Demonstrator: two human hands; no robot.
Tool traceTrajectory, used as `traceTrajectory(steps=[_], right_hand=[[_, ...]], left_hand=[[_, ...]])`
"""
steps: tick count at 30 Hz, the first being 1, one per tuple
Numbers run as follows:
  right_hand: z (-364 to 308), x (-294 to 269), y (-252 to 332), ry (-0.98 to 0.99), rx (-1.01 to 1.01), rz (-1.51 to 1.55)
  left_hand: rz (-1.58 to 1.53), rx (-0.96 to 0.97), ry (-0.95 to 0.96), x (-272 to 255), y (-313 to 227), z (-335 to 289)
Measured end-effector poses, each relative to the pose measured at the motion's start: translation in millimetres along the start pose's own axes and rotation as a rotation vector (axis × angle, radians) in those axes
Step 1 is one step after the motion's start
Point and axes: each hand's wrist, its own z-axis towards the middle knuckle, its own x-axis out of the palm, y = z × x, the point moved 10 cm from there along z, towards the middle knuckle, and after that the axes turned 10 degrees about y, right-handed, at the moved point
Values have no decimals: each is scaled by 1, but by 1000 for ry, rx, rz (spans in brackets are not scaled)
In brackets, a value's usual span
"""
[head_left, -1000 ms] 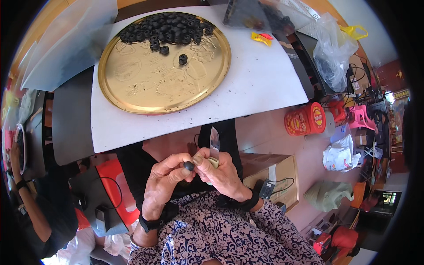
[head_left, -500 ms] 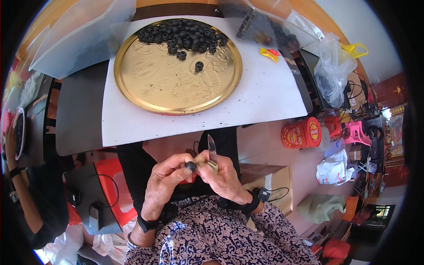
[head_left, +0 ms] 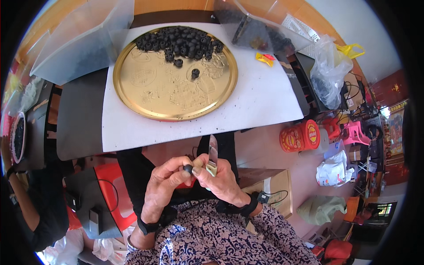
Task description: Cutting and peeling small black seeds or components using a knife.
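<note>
Two hands raised close, left hand (head_left: 165,187) pinching small black piece (head_left: 188,168), right hand (head_left: 223,181) gripping knife (head_left: 212,152) upright.

Small black round piece (head_left: 188,168): pinched at the fingertips of the left hand (head_left: 164,187), held up in front of the chest, below the near table edge. Dark, matte, roughly bead-shaped; finer detail too small to tell.

Knife (head_left: 212,154): in the right hand (head_left: 221,182), narrow pale blade pointing straight up and away from the body, handle hidden in the fist. Blade base sits just beside the black piece; a small tan bit (head_left: 198,163) lies between them at the fingertips. Cannot tell whether the blade touches the piece.

Both hands are close together, thumbs nearly meeting.
</note>
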Motion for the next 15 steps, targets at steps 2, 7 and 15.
traceTrajectory(steps=[2,7,15], right_hand=[[5,2,5,40,-27,-48],[12,3,26,31,-74,-349],[55,-4,132,-36,-277,-611]], left_hand=[[135,3,-21,3,-13,0],[596,229,-116,22,-60,0],[157,281,-164,-12,-56,6]])
